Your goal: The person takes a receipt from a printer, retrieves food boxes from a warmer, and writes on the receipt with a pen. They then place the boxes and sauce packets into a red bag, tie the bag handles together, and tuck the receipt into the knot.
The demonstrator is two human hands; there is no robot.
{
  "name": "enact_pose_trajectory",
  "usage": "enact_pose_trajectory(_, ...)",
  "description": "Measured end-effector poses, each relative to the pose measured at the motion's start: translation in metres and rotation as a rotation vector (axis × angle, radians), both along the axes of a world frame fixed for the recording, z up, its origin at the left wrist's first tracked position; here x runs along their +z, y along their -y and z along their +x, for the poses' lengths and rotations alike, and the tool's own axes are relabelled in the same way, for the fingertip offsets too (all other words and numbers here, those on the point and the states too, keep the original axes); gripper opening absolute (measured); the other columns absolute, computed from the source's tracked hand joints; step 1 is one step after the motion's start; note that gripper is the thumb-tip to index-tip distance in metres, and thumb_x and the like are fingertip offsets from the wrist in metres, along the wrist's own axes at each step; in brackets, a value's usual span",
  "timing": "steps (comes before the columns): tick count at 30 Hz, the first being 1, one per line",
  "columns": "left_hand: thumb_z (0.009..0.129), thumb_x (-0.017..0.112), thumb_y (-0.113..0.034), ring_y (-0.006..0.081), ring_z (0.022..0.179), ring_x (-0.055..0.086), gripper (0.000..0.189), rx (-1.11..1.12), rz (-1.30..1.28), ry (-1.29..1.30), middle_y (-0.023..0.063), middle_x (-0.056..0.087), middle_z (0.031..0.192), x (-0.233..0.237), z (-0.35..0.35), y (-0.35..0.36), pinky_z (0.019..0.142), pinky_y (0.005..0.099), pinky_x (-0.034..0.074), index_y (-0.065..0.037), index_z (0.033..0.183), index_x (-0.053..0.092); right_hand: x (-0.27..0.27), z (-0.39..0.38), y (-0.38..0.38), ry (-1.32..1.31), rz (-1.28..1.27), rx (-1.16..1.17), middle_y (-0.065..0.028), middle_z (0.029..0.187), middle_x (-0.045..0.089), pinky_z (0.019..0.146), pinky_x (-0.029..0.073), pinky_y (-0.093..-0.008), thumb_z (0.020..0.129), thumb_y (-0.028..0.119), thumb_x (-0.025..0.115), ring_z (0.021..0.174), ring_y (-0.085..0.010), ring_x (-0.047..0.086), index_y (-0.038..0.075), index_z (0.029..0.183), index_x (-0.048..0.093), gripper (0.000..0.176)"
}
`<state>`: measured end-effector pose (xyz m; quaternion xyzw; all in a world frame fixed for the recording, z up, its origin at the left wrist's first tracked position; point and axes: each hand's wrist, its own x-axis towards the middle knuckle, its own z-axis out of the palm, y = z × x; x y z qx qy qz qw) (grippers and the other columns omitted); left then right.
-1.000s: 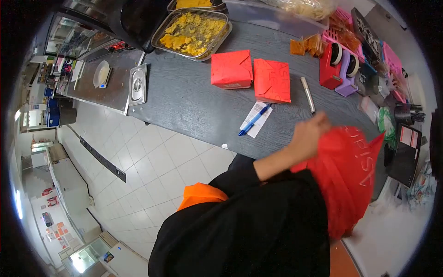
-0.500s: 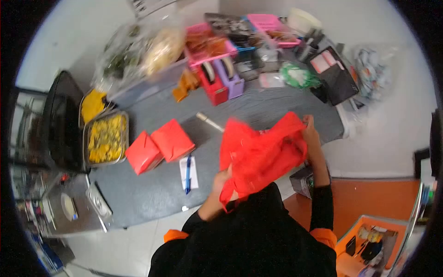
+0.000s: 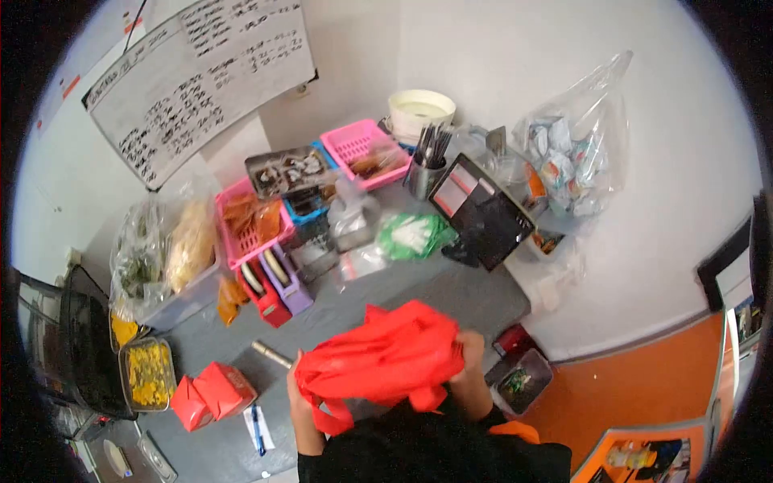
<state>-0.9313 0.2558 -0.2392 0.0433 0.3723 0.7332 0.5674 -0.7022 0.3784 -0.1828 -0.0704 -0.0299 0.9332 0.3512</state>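
Nearest you: one red bag (image 3: 378,354), thin cloth by its look, gathered in loose folds between your hands in front of your body, a strap drooping at its lower left. Left hand (image 3: 296,394): closed on the bag's left end, fingers partly hidden by cloth. Right hand (image 3: 469,358): closed on the right end. Handling, as judged: light, limp, quick to crumple, hardly slippery, not fragile; best taken by the rim or the base of the straps, with both sides kept apart. Next, on the dark counter (image 3: 419,282): one blue pen (image 3: 258,429) on a paper slip (image 3: 267,439); two red boxes (image 3: 190,404) (image 3: 224,390), side by side, their card likely to dent if squeezed; one marker (image 3: 270,353), just beyond the bag's left end. Farther: one tray of yellow food (image 3: 147,374); two tape dispensers, red (image 3: 267,306) and purple (image 3: 293,295); one dark tablet (image 3: 483,211). Farthest: one whiteboard (image 3: 201,84), handwritten, on the wall. Against the earlier frame: the bag is drawn out sideways and lies more level, your right hand no longer raised above your left; the view takes in more wall and whiteboard; boxes, slip and pen keep their arrangement.
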Motion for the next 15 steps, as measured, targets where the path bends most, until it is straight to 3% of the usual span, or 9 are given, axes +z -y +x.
enact_pose_trajectory(4,0.081,0.042,-0.025,0.0233,0.073,0.056,0.023,0.111,0.105,0.165,0.0111,0.057,0.08,-0.017,0.007,-0.011,0.069,0.0348,0.045,-0.003,0.083,0.049,-0.002,0.032,-0.054,0.104,0.288,0.231,-0.0132,0.104,0.05,0.085,0.036,-0.0315,0.065,0.002,0.046,0.093,-0.0212,0.05,0.001,0.107,0.047,0.042)
enact_pose_trajectory(6,0.081,0.042,-0.025,0.0234,0.074,0.056,0.023,0.121,0.059,0.143,0.0112,0.057,0.082,-0.022,0.019,-0.026,0.07,0.0349,0.045,-0.003,0.085,0.049,-0.022,0.058,-0.093,0.512,0.918,0.565,-0.0116,0.092,0.056,0.08,0.039,-0.0335,0.063,-0.001,0.049,0.086,-0.0239,0.053,-0.003,0.1,0.051,0.037)
enact_pose_trajectory(7,0.081,0.041,-0.025,0.0235,0.075,0.056,0.024,0.128,0.032,0.132,0.0113,0.057,0.083,-0.024,0.025,-0.032,0.07,0.0349,0.045,-0.003,0.086,0.049,0.011,0.062,-0.099,0.611,1.174,0.583,-0.0101,0.09,0.057,0.078,0.04,-0.0326,0.069,0.005,0.053,0.084,-0.0236,0.053,0.002,0.097,0.055,0.028)
enact_pose_trajectory(8,0.082,0.041,-0.025,0.0235,0.076,0.056,0.024,0.136,0.009,0.12,0.0114,0.056,0.083,-0.025,0.029,-0.039,0.07,0.035,0.045,-0.003,0.086,0.049,0.029,0.069,-0.116,0.611,1.174,0.573,-0.0101,0.09,0.057,0.078,0.04,-0.0326,0.069,0.005,0.053,0.084,-0.0236,0.053,0.002,0.097,0.055,0.028)
enact_pose_trajectory(10,0.082,0.04,-0.025,0.0236,0.077,0.055,0.025,0.165,-0.053,0.097,0.0115,0.056,0.085,-0.027,0.039,-0.045,0.071,0.0351,0.045,-0.003,0.088,0.049,0.05,0.088,-0.155,0.633,1.76,0.108,-0.0081,0.096,0.055,0.078,0.039,-0.0303,0.074,0.009,0.05,0.089,-0.0199,0.05,0.003,0.093,0.054,0.02)
enact_pose_trajectory(11,0.082,0.039,-0.025,0.0237,0.077,0.055,0.025,0.183,-0.087,0.085,0.0116,0.056,0.086,-0.028,0.043,-0.045,0.071,0.0351,0.045,-0.003,0.089,0.048,0.055,0.103,-0.182,0.74,1.623,-0.173,-0.0113,0.09,0.056,0.077,0.04,-0.0329,0.071,0.01,0.057,0.079,-0.0218,0.053,0.004,0.079,0.057,0.009)
enact_pose_trajectory(12,0.082,0.039,-0.025,0.0237,0.078,0.055,0.026,0.202,-0.12,0.071,0.0117,0.056,0.086,-0.028,0.046,-0.044,0.071,0.0352,0.045,-0.003,0.089,0.048,0.034,0.123,-0.234,0.659,1.522,-0.221,-0.0072,0.087,0.054,0.074,0.041,-0.0333,0.075,0.004,0.049,0.082,-0.021,0.052,0.002,0.079,0.051,0.005)
enact_pose_trajectory(13,0.082,0.039,-0.025,0.0238,0.079,0.055,0.026,0.22,-0.148,0.055,0.0118,0.056,0.087,-0.028,0.048,-0.046,0.072,0.0352,0.045,-0.002,0.09,0.048,0.066,0.128,-0.248,1.008,1.307,-0.415,-0.0105,0.077,0.054,0.059,0.044,-0.0312,0.068,-0.012,0.042,0.066,-0.0193,0.053,0.002,0.073,0.053,0.019)
enact_pose_trajectory(15,0.082,0.038,-0.025,0.0239,0.08,0.055,0.027,0.252,-0.205,0.021,0.0119,0.055,0.089,-0.028,0.05,-0.047,0.072,0.0353,0.045,-0.002,0.091,0.048,0.037,0.153,-0.335,1.49,1.656,-0.421,-0.0121,0.074,0.055,0.057,0.044,-0.0314,0.064,-0.014,0.039,0.066,-0.0192,0.054,0.0,0.075,0.053,0.023)
